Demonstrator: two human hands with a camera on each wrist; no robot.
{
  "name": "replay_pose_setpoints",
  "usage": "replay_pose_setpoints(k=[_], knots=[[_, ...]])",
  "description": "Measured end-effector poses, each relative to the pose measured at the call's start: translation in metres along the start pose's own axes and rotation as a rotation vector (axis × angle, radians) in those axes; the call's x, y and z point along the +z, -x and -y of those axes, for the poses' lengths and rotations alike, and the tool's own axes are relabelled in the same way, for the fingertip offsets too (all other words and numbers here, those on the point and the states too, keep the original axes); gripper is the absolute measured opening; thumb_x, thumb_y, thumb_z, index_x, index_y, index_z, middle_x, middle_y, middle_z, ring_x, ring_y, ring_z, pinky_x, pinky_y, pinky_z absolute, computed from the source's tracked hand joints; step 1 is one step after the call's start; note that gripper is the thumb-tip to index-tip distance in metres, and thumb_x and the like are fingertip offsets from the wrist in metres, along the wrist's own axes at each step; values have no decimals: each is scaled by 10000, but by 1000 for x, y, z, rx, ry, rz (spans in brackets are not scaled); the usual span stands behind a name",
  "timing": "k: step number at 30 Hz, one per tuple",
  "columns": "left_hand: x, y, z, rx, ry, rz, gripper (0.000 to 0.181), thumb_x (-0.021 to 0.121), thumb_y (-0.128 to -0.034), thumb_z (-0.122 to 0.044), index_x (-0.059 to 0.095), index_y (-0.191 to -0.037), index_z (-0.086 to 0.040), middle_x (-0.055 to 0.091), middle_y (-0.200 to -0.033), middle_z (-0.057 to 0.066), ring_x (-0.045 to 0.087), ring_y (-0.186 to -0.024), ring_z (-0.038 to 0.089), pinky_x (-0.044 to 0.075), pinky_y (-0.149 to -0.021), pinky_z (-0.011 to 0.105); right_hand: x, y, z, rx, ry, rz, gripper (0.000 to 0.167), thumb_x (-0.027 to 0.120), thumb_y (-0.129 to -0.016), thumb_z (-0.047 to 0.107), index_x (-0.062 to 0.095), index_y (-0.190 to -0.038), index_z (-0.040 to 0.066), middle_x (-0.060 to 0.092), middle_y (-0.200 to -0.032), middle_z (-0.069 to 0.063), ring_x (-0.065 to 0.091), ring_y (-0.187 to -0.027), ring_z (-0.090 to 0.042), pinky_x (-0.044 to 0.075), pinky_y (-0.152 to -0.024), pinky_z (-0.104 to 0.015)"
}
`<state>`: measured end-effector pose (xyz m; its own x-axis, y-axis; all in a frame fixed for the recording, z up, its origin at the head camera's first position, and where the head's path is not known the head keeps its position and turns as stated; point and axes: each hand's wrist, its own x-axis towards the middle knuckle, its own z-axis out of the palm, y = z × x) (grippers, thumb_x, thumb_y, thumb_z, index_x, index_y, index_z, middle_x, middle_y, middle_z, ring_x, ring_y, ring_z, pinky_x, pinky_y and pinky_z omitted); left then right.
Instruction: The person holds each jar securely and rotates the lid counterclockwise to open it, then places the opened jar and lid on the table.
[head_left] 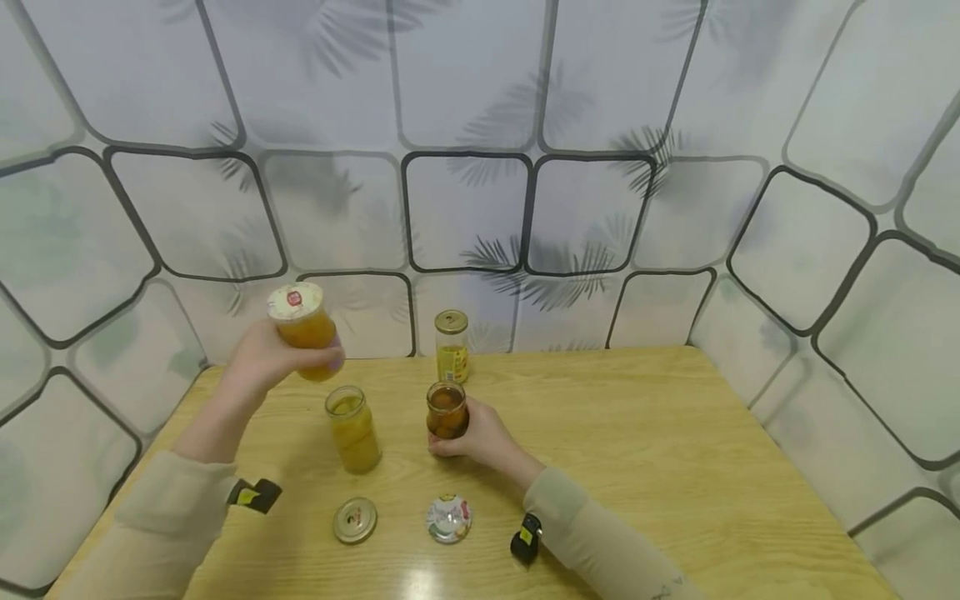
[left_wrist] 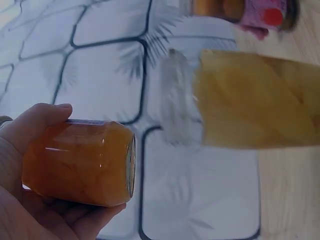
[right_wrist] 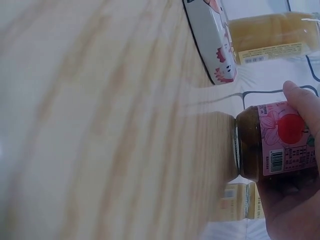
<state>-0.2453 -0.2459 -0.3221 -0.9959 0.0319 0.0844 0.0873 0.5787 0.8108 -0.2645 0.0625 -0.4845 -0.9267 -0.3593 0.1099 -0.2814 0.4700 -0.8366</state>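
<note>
My left hand (head_left: 264, 354) grips a jar of orange fruit (head_left: 306, 332) with a white lid bearing a red mark, raised above the table. In the left wrist view the fingers and thumb curl round its glass. Around a lidless jar of dark fruit (head_left: 447, 414) curls my right hand (head_left: 487, 435); this jar carries a pink label (right_wrist: 282, 131) and is at or just above the tabletop. Between the hands an open jar of yellow fruit (head_left: 354, 437) stands upright, with pieces and liquid inside.
Behind the dark jar stands a gold-lidded jar (head_left: 452, 350) with a yellow label. Nearer the front lie a gold lid (head_left: 355, 521) and a patterned white lid (head_left: 449, 518) on the wooden table (head_left: 637, 442). A patterned curtain (head_left: 480, 100) surrounds the far edges.
</note>
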Motion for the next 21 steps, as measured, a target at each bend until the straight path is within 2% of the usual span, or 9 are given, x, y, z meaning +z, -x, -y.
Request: replay_pose_setpoints(k=[6, 9, 15, 21], knots=[[10, 7, -29, -12, -19, 73, 726, 917, -829, -308, 581, -1390, 7, 635, -1410, 271, 607, -1279, 413, 486, -1099, 590, 0, 0, 0, -2, 17, -2, 668, 969, -778, 195, 642, -1343, 50, 753, -1264, -135, 715, -1189, -303, 558, -1083, -495], [18, 11, -39, 10, -27, 99, 700, 921, -825, -315, 606, -1361, 7, 665, -1374, 260, 633, -1248, 403, 504, -1081, 589, 0, 0, 0, -10, 25, 1, 669, 968, -780, 194, 640, -1345, 48, 753, -1267, -135, 718, -1186, -299, 563, -1078, -487], [35, 16, -54, 51, -35, 131, 734, 933, -806, -305, 572, -1382, -27, 673, -1351, 226, 644, -1232, 386, 518, -1080, 585, -4, 0, 2, -9, 10, 35, 678, 970, -784, 227, 641, -1354, 65, 758, -1261, -121, 724, -1177, -287, 562, -1083, -481], [50, 20, -61, 83, -5, 162, 727, 943, -788, -250, 574, -1368, -14, 685, -1314, 218, 669, -1203, 372, 541, -1087, 551, -11, 0, 4, 10, -11, 102, 696, 965, -792, 225, 628, -1381, 71, 748, -1280, -116, 701, -1221, -298, 525, -1130, -519]])
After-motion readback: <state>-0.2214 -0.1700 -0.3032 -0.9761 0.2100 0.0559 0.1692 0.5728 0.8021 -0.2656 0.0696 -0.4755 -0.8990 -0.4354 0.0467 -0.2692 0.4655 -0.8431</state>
